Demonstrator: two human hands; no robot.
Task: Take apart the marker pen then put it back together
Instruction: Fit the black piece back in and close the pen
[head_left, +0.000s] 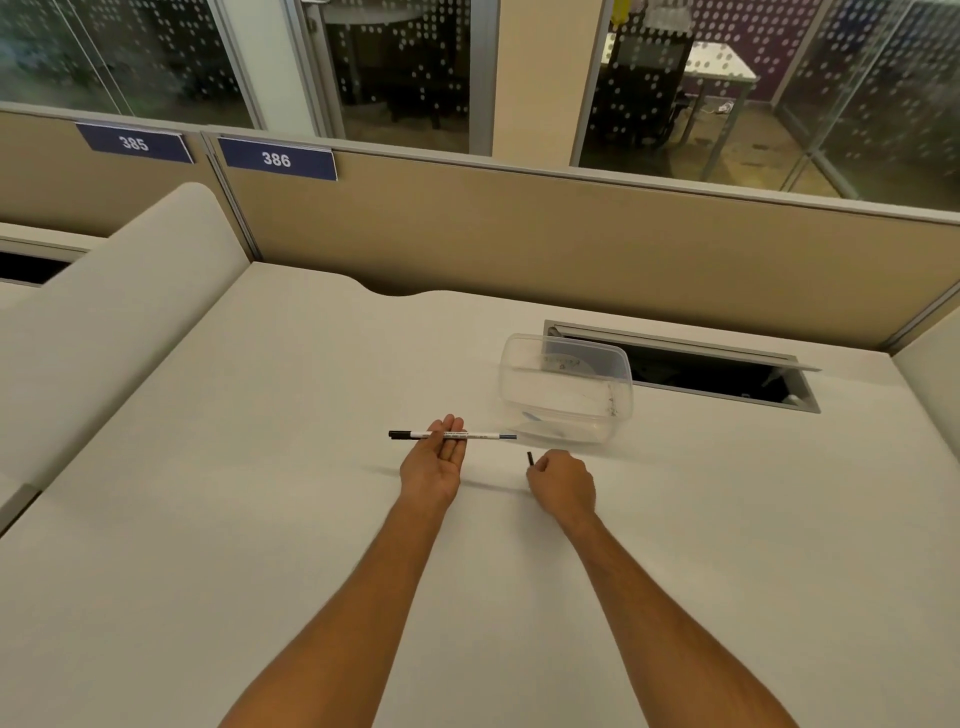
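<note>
A person reaches both bare arms out over a big white table (260, 519). The left hand (434, 462) is turned palm up, and its fingers (451, 427) are stretched out flat, not curled. The marker pen (452, 435) lies across those fingers like a stick on a shelf. It is thin and white with tiny writing on its side. One end, the end that points away from the clear plastic box (566, 387), wears a black cap. The other end points toward the box and looks bluish and bare. The pen lies level, and nothing pinches it; it just rests on the open fingers.

The right hand (562, 486) is near the left hand, on the side closer to the box. It is curled into a loose fist, knuckles up. Its fingers pinch a small black cap (530, 459), which sticks up out of the fist. That cap is close to the bare end of the pen but does not touch it. There is a little gap between them.

The box sits on the table just past the right hand. It is see-through, has no lid on, and its open top faces up. A few small bits lie inside, too faint to name.

Right behind the box is a long dark slot (717, 374) cut into the table. Farther back from the box stands a tan wall panel (519, 234) with two blue number signs, 385 (134, 143) and 386 (277, 159).
</note>
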